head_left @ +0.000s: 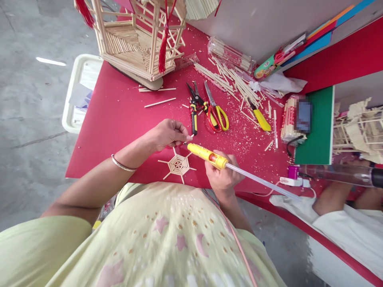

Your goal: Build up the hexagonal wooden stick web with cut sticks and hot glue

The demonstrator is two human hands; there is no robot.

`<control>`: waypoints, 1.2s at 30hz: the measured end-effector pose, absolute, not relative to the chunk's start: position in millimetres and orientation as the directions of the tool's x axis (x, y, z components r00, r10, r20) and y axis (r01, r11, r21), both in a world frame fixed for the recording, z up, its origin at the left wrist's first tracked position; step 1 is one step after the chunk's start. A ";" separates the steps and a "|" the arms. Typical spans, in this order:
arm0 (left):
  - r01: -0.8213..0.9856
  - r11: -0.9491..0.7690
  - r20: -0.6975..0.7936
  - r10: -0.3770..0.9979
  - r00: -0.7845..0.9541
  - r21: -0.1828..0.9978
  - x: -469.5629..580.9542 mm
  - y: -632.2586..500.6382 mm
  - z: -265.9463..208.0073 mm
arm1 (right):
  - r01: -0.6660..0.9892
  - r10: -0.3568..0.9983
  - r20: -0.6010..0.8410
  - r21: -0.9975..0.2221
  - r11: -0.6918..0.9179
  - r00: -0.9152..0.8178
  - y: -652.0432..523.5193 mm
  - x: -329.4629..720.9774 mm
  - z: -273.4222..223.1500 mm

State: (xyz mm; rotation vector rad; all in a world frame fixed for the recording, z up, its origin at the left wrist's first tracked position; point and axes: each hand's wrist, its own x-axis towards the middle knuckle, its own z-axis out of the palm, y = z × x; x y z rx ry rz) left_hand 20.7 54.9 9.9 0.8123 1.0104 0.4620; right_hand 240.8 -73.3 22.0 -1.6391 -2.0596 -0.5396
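Observation:
My left hand (170, 134) pinches a short wooden stick (189, 138), of which only the end shows past the fingertips. Wrapped round a yellow hot glue gun (206, 154) is my right hand (223, 175). The gun's dark nozzle points left and sits close to the stick's end; whether they touch I cannot tell. A long clear glue stick (260, 180) runs out of its back. Just below both hands, a small web-like hexagon of sticks (178, 164) lies flat on the red tabletop (119, 115), with several spokes poking outward.
Pliers (194, 113), scissors (217, 115) and a yellow utility knife (261, 117) lie beyond my hands. Loose sticks (236, 79) are heaped behind them. A wooden-stick lantern (140, 48) with red tassels stands at the back left. At right are a power strip (295, 182) and another person's arm (335, 197).

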 end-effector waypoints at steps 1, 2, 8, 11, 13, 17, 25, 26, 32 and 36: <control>0.020 0.627 -0.560 0.679 0.474 0.779 20.7 54.8 9.8 | 0.973 0.793 0.578 0.014 0.229 -0.195 -73.3 241.2 21.3; 0.021 0.626 -0.559 0.680 0.474 0.779 20.6 54.8 9.7 | 0.971 0.792 0.579 0.004 0.238 -0.197 -73.4 241.6 20.6; 0.030 0.626 -0.558 0.672 0.488 0.779 20.0 55.7 6.8 | 0.977 0.825 0.535 0.005 0.215 -0.185 -74.6 242.7 18.7; 0.030 0.625 -0.557 0.673 0.487 0.780 19.6 56.5 5.2 | 0.976 0.813 0.550 0.020 0.218 -0.193 -74.2 242.4 20.1; 0.032 0.622 -0.555 0.674 0.487 0.783 19.4 56.8 4.6 | 0.974 0.804 0.559 0.027 0.225 -0.201 -74.0 242.5 20.7; 0.052 0.621 -0.562 0.669 0.486 0.782 19.2 57.0 4.8 | 0.978 0.820 0.539 0.042 0.204 -0.194 -74.3 242.6 20.0; 0.136 0.545 -0.528 0.674 0.516 0.827 14.8 56.4 10.4 | 0.994 0.870 0.492 -0.107 0.027 0.029 -75.6 263.7 8.2; 0.176 0.498 -0.508 0.681 0.527 0.849 13.6 56.2 11.0 | 0.988 0.897 0.435 -0.154 -0.015 0.082 -76.9 271.3 6.3; 0.424 0.174 -0.415 0.698 0.583 0.889 13.1 55.6 13.4 | 0.978 0.973 0.125 -0.103 -0.181 0.193 -92.5 312.7 4.1; 0.520 0.045 -0.400 0.695 0.597 0.853 19.2 54.7 14.8 | 0.982 0.938 0.298 0.017 -0.189 0.175 -101.3 314.2 16.6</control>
